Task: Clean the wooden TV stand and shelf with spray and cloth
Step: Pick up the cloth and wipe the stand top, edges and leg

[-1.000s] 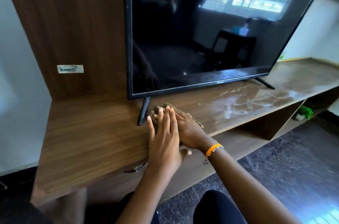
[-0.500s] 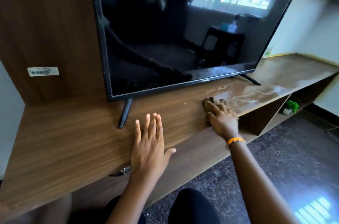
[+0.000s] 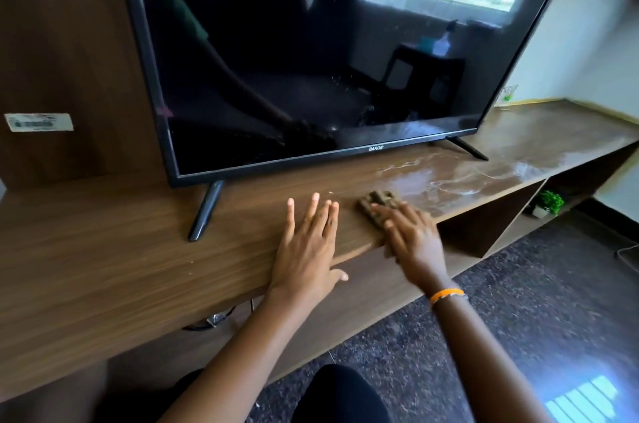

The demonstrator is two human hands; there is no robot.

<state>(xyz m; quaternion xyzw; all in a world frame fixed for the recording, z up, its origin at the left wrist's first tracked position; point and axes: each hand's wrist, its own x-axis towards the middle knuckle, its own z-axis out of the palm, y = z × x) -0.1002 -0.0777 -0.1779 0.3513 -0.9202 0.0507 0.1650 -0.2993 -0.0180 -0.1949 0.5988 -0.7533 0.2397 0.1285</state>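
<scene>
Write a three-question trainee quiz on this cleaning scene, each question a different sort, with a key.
1. True or false: the left hand lies flat on the stand top.
2. Multiple choice: the cloth is under which hand? A) left hand B) right hand C) neither
3. Fill in: the wet streaks lie on the side of the cloth toward the TV's ____ leg.

Key: 1 true; 2 B; 3 right.

Bare forearms, orange beaded bracelet [image 3: 446, 294] on right wrist, dark trousers [image 3: 340, 395] at knee
</scene>
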